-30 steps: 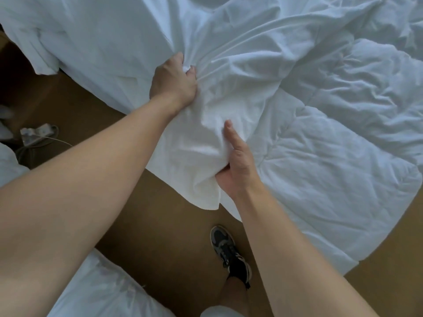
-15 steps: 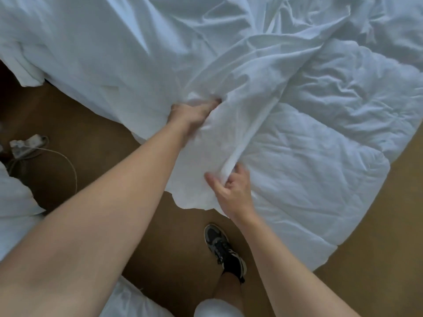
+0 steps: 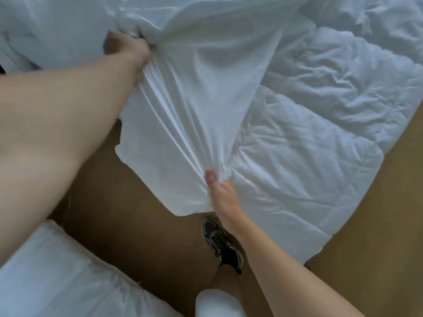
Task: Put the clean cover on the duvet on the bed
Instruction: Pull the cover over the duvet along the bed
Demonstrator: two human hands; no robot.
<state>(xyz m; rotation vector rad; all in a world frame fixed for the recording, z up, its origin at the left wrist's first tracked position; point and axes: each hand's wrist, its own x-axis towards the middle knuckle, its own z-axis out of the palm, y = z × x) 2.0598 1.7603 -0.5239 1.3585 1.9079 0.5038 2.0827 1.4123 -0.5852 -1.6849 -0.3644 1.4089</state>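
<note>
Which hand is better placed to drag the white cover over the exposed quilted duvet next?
Right, probably. The right hand pinches the smooth white fabric cover at its lower edge, beside the bare white quilted duvet. The left hand grips bunched cover farther up, away from it.

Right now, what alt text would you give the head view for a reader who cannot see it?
Two hands hold a smooth white cover stretched between them: the left hand grips a bunch at the top, the right hand pinches its lower edge. A quilted duvet lies uncovered on the right; below are a brown floor and one dark shoe.
</note>
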